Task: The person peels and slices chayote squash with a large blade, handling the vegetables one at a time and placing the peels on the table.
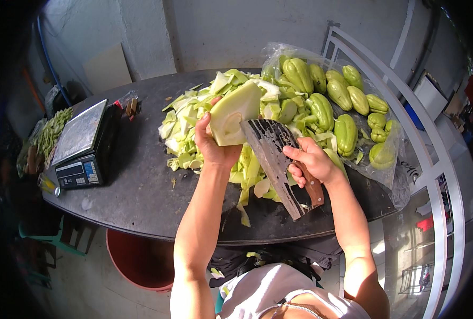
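In my left hand (216, 143) I hold a large, pale green peeled chayote piece (238, 109), its cut face with the hollow core turned towards me. My right hand (313, 161) grips the wooden handle (313, 187) of a broad cleaver (270, 155). Dark patches and scratches mark its blade. The blade's upper corner meets or overlaps the chayote's lower right edge; whether it cuts in I cannot tell. Beneath and behind both hands spreads a heap of green peelings and cut pieces (184, 123). Whole chayotes (342, 93) lie to the right on a clear plastic bag (396, 175).
A digital scale (81, 147) stands on the dark table (152, 195) at left, near more shredded green pieces (55, 131) and a glass (47, 183). Below the table's front edge is a red tub (141, 259). A white metal railing (432, 171) curves along the right side.
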The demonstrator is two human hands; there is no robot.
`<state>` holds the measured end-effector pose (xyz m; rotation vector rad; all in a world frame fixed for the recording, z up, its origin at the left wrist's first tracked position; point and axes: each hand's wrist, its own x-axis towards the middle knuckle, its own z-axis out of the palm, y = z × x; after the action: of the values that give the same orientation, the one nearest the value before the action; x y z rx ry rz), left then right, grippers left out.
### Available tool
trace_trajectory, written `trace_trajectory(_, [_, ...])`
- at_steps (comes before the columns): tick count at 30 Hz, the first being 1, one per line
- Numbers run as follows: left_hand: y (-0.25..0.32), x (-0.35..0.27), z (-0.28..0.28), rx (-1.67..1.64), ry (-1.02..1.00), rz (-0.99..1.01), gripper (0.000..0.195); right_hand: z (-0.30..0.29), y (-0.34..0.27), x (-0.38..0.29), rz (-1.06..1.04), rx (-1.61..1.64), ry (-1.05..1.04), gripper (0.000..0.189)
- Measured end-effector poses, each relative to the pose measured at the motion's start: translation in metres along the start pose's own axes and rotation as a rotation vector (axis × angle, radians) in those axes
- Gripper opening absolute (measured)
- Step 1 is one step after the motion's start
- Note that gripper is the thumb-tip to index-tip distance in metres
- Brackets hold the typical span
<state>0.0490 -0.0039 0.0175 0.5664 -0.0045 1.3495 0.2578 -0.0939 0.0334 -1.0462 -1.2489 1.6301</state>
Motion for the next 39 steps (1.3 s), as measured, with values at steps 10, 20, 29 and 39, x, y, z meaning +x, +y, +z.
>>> trace_trajectory(10, [-0.003,-0.001,0.001,0.058,0.023,-0.002,0.058,-0.003,0.003,0.003,0.000,0.038,-0.020,0.024])
trace_trajectory(20, [-0.006,0.001,-0.004,0.028,0.103,-0.025,0.059,-0.001,0.011,0.008,-0.065,-0.018,-0.008,0.022])
trace_trajectory(29, [-0.005,0.000,-0.002,0.025,0.106,-0.039,0.060,-0.002,0.012,0.008,-0.142,-0.144,0.034,0.022])
trace_trajectory(39, [-0.004,-0.001,-0.001,0.095,0.003,-0.054,0.059,-0.010,-0.002,0.000,0.029,0.008,-0.025,0.023])
